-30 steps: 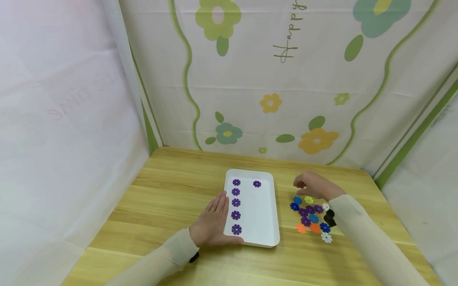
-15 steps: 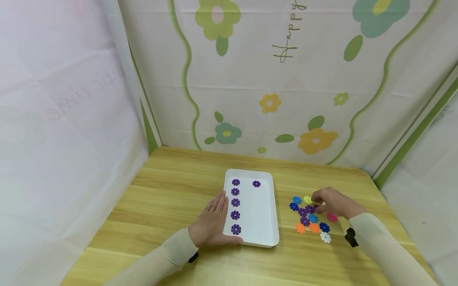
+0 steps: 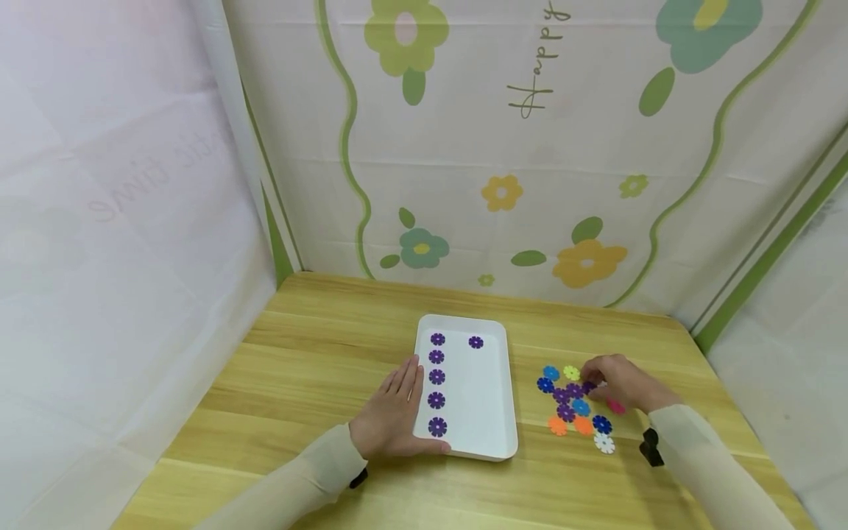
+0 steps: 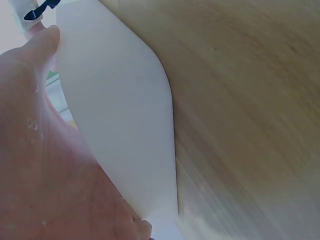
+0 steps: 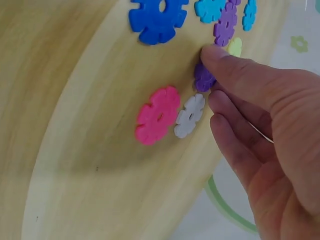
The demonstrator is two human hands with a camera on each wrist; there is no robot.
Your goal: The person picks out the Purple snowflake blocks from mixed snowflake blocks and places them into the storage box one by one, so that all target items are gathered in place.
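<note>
Right grip [image 3: 626, 383] on a purple disc [image 5: 204, 78] (flat, notched, flower-like).

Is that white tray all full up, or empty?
Neither: the white tray is partly filled. Five purple flower pieces line its left side, a sixth lies at the far end, and the rest looks bare.

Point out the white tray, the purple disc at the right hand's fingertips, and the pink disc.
White tray [image 3: 472, 394]: head view, bare floor near its middle.
Purple disc [image 5: 203, 78]: right wrist view, uncovered part of its face.
Pink disc [image 5: 150, 120]: right wrist view, face beside the centre hole.
</note>
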